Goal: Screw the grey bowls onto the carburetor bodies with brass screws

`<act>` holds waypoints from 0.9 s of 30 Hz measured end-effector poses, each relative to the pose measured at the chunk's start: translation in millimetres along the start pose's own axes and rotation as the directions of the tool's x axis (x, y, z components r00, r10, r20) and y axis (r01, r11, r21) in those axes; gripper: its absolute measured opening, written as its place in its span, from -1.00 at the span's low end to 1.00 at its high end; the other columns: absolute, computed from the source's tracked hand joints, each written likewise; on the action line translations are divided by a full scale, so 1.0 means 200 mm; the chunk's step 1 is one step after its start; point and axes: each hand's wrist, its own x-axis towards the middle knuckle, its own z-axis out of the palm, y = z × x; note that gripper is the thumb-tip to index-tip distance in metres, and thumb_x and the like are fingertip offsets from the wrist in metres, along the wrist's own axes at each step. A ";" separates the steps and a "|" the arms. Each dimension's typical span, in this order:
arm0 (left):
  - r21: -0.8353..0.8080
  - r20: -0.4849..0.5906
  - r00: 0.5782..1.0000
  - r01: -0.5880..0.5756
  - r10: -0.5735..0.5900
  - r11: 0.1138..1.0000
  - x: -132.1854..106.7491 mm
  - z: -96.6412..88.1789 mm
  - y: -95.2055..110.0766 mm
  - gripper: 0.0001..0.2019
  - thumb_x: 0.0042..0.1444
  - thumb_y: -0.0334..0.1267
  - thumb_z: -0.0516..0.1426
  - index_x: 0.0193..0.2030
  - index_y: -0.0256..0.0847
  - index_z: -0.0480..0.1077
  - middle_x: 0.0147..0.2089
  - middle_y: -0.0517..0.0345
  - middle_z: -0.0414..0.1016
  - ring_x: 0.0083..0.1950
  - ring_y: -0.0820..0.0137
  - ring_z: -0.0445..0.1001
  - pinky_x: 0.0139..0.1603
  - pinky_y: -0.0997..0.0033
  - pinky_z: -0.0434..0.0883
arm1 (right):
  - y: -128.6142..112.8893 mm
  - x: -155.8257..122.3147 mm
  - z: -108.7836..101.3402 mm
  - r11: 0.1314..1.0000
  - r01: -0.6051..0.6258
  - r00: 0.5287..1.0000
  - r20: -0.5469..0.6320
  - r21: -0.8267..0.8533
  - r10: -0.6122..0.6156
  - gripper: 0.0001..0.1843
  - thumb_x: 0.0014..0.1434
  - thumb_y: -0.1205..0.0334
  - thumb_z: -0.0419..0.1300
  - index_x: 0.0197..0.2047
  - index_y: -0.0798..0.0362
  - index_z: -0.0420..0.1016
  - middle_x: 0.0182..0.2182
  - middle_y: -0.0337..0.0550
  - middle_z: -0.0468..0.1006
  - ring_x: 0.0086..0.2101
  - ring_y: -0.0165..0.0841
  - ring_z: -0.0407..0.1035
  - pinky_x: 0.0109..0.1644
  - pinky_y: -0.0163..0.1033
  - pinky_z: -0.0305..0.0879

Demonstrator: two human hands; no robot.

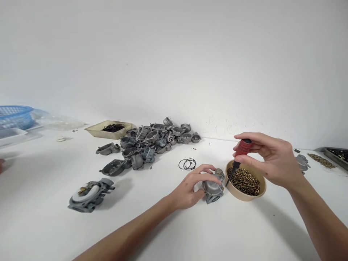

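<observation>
My left hand [191, 186] is closed around a grey metal carburetor [213, 188] standing on the white table, with a round cap on its upper side. In my right hand [274, 159] is a screwdriver [243, 148] with a red and black handle, gripped between thumb and fingers. Its dark shaft slants down to the left, the tip close to the carburetor's right side; whether they touch I cannot tell. Just behind the shaft stands a round tan bowl [246, 197] full of small brass-coloured screws [246, 181].
Left of centre lies a heap of grey float bowls [152, 137], beside a cream tray [108, 135] of black rings. Another carburetor [91, 195] sits front left. Black O-rings [187, 164] lie mid-table. More brass pieces [322, 160] and a dark tray [335, 154] are at right; a blue basket [16, 116] far left.
</observation>
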 end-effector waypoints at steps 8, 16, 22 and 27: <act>-0.068 0.031 0.999 0.042 -0.040 0.997 0.01 0.00 0.01 -0.58 0.10 -0.29 0.12 0.10 -0.06 0.58 0.38 0.00 0.39 0.40 -0.04 0.34 0.41 -0.08 0.27 | 0.00 0.01 0.02 0.999 -0.039 0.999 0.030 0.013 0.039 -0.63 0.18 0.21 0.47 0.07 -0.09 0.65 -0.26 -0.21 0.71 -0.28 -0.33 0.64 -0.04 -0.15 0.72; -0.061 0.031 0.998 0.056 -0.054 0.997 0.01 0.00 0.00 -0.57 0.06 -0.31 0.12 0.08 -0.04 0.58 0.38 0.02 0.39 0.40 -0.04 0.34 0.42 -0.10 0.26 | -0.01 0.00 0.01 1.000 0.006 1.000 0.001 0.019 -0.006 -0.61 0.18 0.24 0.48 0.08 -0.10 0.64 -0.28 -0.24 0.69 -0.29 -0.36 0.62 -0.04 -0.16 0.72; -0.054 0.033 0.998 0.061 -0.060 0.997 0.01 0.00 0.01 -0.53 0.00 -0.34 0.11 0.07 -0.07 0.58 0.38 0.01 0.41 0.40 -0.05 0.33 0.40 -0.09 0.28 | -0.01 0.01 0.02 0.999 -0.040 0.999 0.026 0.023 0.039 -0.63 0.19 0.21 0.47 0.07 -0.08 0.64 -0.26 -0.21 0.71 -0.27 -0.33 0.64 -0.04 -0.15 0.72; -0.068 0.035 0.998 0.052 -0.049 0.996 0.01 0.01 0.02 -0.57 0.08 -0.30 0.11 0.08 -0.07 0.58 0.38 0.00 0.40 0.38 -0.03 0.36 0.39 -0.07 0.28 | -0.02 0.01 0.03 0.997 -0.061 0.997 0.041 0.042 0.059 -0.63 0.19 0.23 0.46 0.07 -0.09 0.64 -0.25 -0.22 0.72 -0.25 -0.33 0.65 -0.03 -0.18 0.72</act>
